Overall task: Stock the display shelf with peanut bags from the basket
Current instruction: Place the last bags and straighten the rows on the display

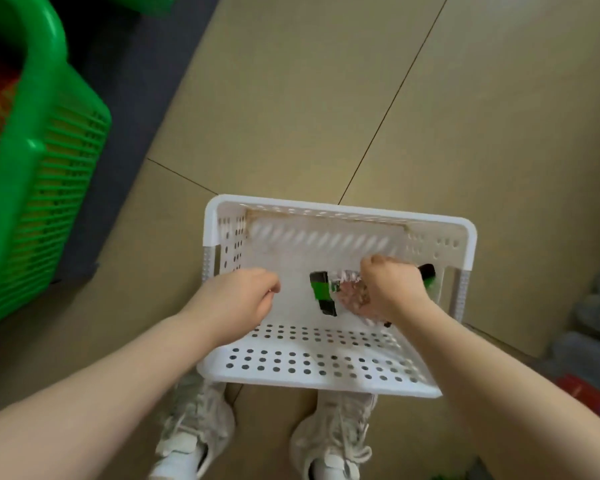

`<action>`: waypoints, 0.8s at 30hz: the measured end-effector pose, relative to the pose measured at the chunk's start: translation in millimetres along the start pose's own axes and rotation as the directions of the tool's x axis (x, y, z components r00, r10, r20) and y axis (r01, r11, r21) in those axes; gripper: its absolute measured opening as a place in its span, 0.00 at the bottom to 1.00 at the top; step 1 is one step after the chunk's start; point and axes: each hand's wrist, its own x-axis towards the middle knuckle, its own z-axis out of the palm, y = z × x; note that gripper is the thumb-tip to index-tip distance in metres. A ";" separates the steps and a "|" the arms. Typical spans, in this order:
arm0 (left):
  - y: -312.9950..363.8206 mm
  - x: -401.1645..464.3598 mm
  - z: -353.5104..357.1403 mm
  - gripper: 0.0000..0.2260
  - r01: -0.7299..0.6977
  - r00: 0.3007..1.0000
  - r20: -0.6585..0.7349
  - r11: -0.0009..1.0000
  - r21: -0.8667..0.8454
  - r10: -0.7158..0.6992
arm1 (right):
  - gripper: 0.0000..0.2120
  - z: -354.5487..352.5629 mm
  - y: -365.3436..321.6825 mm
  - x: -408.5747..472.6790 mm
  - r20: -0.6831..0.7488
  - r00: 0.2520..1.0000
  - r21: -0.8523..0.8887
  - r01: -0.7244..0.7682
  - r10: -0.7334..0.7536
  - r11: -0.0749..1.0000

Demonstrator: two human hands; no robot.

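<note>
Both hands reach down into a white perforated basket [340,216] that stands on the tiled floor [326,98]. The right hand [392,289] has its fingers curled round a peanut bag [347,294], a clear bag with green and black ends, low inside the basket at its right side. The left hand [243,299] is a little apart, to the left of the bag, with fingers loosely curled and holding nothing. A green basket [49,168] stands far to the left, and white shoes [194,431] show below
</note>
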 end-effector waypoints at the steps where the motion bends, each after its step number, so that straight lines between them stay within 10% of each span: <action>1: 4.3 -8.7 -7.3 0.12 -0.005 1.000 0.009 1.000 0.007 0.005 | 0.18 -7.4 -1.7 -12.9 -0.045 0.999 -0.010 0.016 -0.016 1.000; 11: 97.6 -172.6 -145.8 0.27 -0.010 0.990 -0.138 0.994 0.106 0.024 | 0.17 -180.1 -6.0 -211.9 -0.148 0.935 -0.061 0.316 -0.321 0.947; 24: 184.9 -436.1 -270.9 0.15 0.081 0.751 -0.654 0.996 -0.041 -0.088 | 0.16 -385.1 -111.5 -428.1 -0.394 0.500 -0.533 0.559 -0.771 0.635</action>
